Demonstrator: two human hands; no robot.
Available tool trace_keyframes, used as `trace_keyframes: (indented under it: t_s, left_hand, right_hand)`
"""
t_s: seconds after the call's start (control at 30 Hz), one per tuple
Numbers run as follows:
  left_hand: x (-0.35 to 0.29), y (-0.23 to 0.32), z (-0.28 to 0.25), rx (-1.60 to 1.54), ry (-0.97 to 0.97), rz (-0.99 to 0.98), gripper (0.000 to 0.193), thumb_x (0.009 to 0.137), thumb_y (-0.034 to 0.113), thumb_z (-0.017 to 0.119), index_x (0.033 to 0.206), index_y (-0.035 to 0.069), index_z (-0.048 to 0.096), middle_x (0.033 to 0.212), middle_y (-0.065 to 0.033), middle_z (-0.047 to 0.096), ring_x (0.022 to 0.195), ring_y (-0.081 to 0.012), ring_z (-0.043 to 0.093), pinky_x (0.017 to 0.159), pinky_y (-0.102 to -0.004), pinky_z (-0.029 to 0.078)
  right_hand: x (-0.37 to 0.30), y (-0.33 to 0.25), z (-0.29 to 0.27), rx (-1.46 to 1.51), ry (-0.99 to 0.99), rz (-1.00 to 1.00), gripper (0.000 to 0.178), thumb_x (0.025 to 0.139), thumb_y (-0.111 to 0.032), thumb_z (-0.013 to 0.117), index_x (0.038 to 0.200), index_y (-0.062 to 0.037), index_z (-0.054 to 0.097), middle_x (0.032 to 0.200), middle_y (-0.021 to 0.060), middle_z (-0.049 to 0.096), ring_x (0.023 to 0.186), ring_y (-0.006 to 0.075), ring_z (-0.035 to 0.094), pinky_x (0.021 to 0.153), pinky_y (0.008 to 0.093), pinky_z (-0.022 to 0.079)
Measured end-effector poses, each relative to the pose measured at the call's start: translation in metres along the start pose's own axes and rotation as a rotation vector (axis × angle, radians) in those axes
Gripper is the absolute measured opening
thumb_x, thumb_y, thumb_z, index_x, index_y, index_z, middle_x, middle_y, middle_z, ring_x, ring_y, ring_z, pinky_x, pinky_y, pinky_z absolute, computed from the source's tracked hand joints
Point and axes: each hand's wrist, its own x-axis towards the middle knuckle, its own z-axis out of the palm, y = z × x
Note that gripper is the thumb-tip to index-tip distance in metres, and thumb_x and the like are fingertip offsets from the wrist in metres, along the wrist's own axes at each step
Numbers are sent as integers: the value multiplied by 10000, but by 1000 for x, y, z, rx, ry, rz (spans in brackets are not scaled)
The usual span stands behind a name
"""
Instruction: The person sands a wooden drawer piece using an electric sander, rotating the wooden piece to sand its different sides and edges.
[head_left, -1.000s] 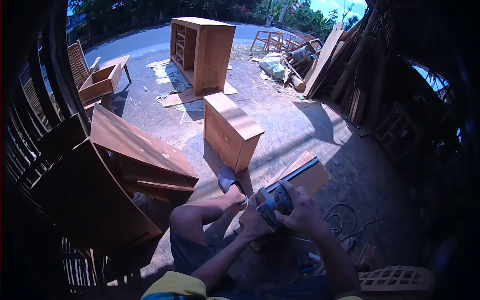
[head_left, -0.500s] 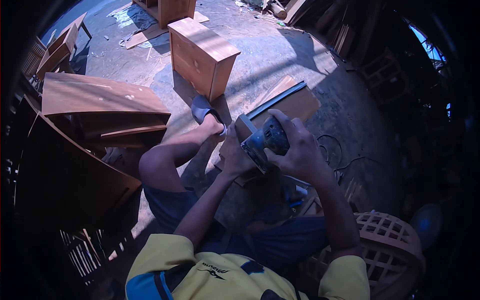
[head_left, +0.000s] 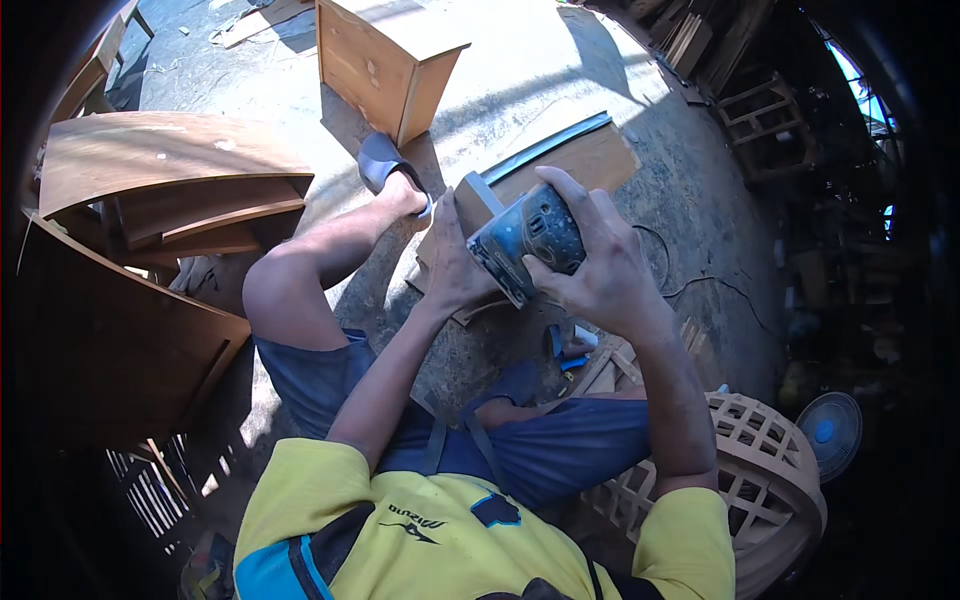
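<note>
My right hand (head_left: 612,270) is wrapped round a dusty dark blue palm sander (head_left: 540,235). The sander is tilted, its flat pad facing my left hand (head_left: 455,268). That hand grips a small wooden workpiece (head_left: 474,205) by its side, fingers pointing up and thumb hidden. The workpiece is partly covered by my hand and the sander, and whether the pad touches it cannot be told. Just beyond lies a flat wooden panel (head_left: 590,165) with a pale strip along its far edge.
A wooden cabinet (head_left: 375,80) stands ahead of my sandalled foot. Curved wooden furniture (head_left: 180,135) fills the left side. A dark cord (head_left: 715,280) trails over the floor at right. Beside my right arm are a latticed wooden piece (head_left: 755,430) and a fan (head_left: 832,432).
The view has tilted and brightened, so the surroundings sit higher in the picture. The sander has turned slightly, showing more of its side. Both hands keep their holds.
</note>
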Motion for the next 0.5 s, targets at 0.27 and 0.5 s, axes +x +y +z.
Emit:
trace_keyframes:
  t_s: [0.27, 0.5]
  left_hand:
    - [11, 15, 6, -41, -102, 8, 1424, 580, 383, 1024, 1652, 14, 163, 1516, -279, 403, 1411, -468, 487, 1157, -555, 457]
    - [13, 14, -3, -4, -125, 9, 1421, 590, 424, 1014, 1663, 28, 171, 1566, -304, 378, 1464, -502, 432, 1208, -561, 419]
  right_hand:
    - [68, 7, 12, -14, 46, -3, 833, 828, -288, 848, 1576, -144, 510, 1094, 261, 702, 993, 421, 746, 904, 502, 596]
    - [62, -4, 23, -152, 35, -71, 851, 851, -315, 849, 1605, -215, 466, 1101, 251, 655, 901, 464, 743, 835, 543, 626]
